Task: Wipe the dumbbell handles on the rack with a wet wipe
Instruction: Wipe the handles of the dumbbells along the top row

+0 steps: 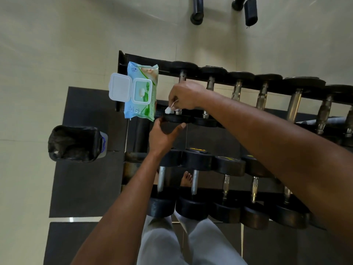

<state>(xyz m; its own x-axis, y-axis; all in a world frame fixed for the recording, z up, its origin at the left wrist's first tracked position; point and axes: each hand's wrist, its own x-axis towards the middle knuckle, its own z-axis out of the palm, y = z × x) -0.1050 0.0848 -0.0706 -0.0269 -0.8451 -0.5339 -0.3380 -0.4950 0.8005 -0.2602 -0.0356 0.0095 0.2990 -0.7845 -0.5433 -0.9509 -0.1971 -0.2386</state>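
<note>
A black two-tier dumbbell rack (122, 60) holds rows of dumbbells with metal handles. My right hand (184, 95) grips a crumpled white wet wipe (169, 110) around the handle of the leftmost top-row dumbbell (182, 75). My left hand (162, 135) cups that dumbbell's near black head (176, 118) from below, thumb and fingers curled around its edge. A blue-green wet wipe pack (142, 90) lies on the rack's left end with its white lid flipped open and a wipe poking out.
A bin lined with a black bag (74, 143) stands on the floor left of the rack. More dumbbells (294, 104) fill the top row to the right, and others (194, 188) fill the lower row. Black exercise equipment (196, 10) stands at the top. My bare foot (187, 178) shows under the rack.
</note>
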